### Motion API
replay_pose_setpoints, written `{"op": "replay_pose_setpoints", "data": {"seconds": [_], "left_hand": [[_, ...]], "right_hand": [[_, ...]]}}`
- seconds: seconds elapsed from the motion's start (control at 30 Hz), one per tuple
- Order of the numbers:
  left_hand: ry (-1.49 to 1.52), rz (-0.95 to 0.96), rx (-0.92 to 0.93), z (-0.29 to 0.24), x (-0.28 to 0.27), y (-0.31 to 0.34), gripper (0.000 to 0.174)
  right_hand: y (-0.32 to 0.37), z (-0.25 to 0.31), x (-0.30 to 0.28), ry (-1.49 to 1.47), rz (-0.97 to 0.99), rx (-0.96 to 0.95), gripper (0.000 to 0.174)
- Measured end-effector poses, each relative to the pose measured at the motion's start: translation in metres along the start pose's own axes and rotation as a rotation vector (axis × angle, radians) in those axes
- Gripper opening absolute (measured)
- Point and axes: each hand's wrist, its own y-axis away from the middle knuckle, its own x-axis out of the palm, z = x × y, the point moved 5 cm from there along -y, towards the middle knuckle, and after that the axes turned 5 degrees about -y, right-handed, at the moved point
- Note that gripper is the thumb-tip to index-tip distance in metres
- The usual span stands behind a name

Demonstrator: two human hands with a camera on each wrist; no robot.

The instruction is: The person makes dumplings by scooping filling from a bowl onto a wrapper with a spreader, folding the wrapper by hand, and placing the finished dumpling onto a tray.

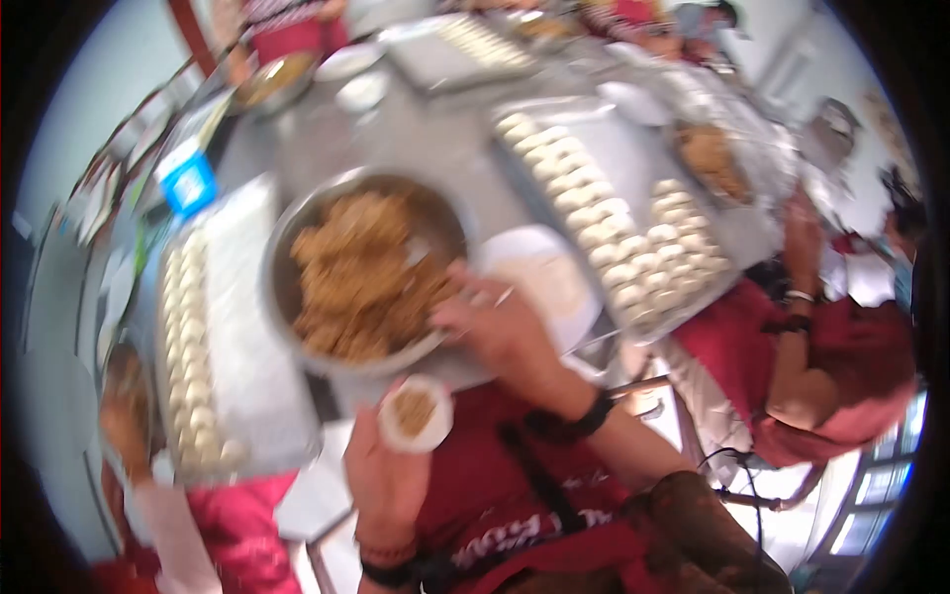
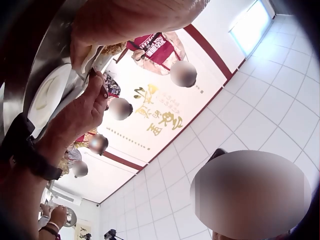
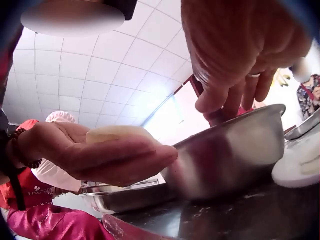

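My left hand (image 1: 381,480) is palm up and holds a round white dough wrapper (image 1: 442,424) with a brown patch of filling (image 1: 412,408) in its middle. In the right wrist view the wrapper curves up above the fingers. My right hand (image 1: 515,337) is over the near right rim of a large steel bowl (image 3: 235,155), fingertips pointing down inside it. Brown minced filling (image 1: 351,262) is heaped in that bowl. A thin dark stick-like tool (image 2: 104,93) shows between the right thumb and fingers in the left wrist view; its far end is hidden.
A white plate (image 1: 510,243) with pale dough rounds stands right of the bowl. Left is a floured tray (image 1: 252,297) with rows of white dumplings; a fuller tray (image 1: 648,148) lies at the right. People in red aprons work around the table, one close on each side.
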Motion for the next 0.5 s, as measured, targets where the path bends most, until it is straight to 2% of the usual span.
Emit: {"op": "replay_pose_setpoints", "data": {"seconds": [0.07, 0.1, 0.2, 0.3, 0.5], "left_hand": [[-0.051, 0.049, -0.033, 0.002, 0.001, 0.000, 0.055], [-0.030, 0.040, -0.047, 0.003, 0.002, -0.002, 0.055], [0.005, -0.042, -0.054, 0.001, -0.004, -0.003, 0.053], [-0.036, -0.106, -0.065, 0.000, -0.009, -0.004, 0.053], [0.001, -0.064, -0.118, 0.009, -0.006, 0.001, 0.052]], "right_hand": [[-0.003, 0.021, -0.013, 0.244, 0.044, -0.089, 0.040], [0.003, 0.022, -0.019, 0.196, 0.018, -0.077, 0.047], [0.029, 0.029, -0.028, 0.103, 0.069, 0.074, 0.046], [0.050, 0.043, -0.027, 0.018, 0.223, -0.042, 0.046], [0.069, 0.055, -0.022, -0.027, 0.227, -0.155, 0.045]]}}
